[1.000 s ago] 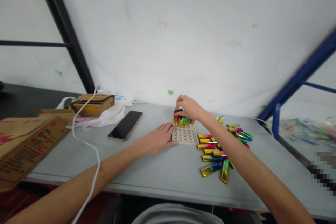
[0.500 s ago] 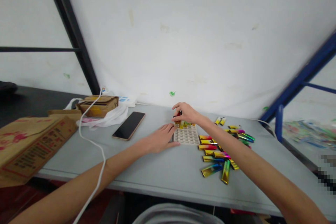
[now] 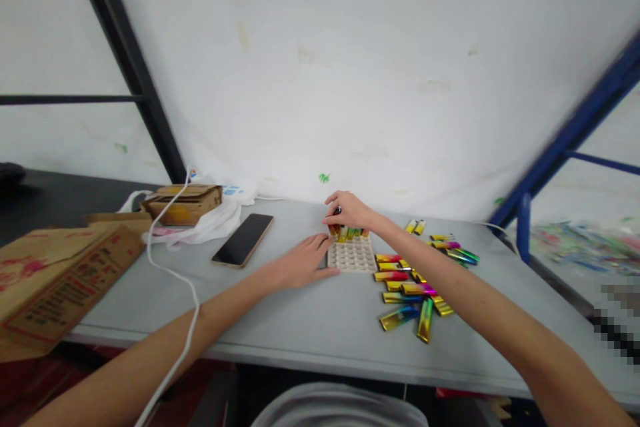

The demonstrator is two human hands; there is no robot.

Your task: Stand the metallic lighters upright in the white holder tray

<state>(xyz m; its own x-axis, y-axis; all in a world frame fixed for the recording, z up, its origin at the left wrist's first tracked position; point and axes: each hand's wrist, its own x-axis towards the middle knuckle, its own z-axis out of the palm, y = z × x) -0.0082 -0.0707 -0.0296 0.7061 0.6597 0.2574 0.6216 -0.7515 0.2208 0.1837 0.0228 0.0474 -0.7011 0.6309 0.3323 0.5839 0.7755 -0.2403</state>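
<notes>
A pale tray (image 3: 351, 259) with rows of round pockets lies on the desk in front of me. Along its far rows stand several shiny lighters (image 3: 350, 235), gold with coloured ends. My right hand (image 3: 350, 209) is over the tray's far left corner, its fingers closed on a lighter (image 3: 337, 211) whose dark top shows between them; its lower part is partly hidden. My left hand (image 3: 300, 263) lies flat with fingers stretched out, touching the tray's left edge. To the right of the tray, loose metallic lighters (image 3: 400, 316) are heaped, some hidden under my right forearm.
A phone (image 3: 243, 240) lies left of my left hand. Farther left are an opened cardboard box (image 3: 75, 273), a smaller carton (image 3: 187, 205) and a white plastic bag (image 3: 215, 230). A white cable (image 3: 193, 293) hangs across my left forearm. A blue frame post (image 3: 560, 140) stands at the right.
The whole view has shifted slightly. Both hands keep nearly the same place at the tray; my right hand's fingers have moved a little around the lighter.
</notes>
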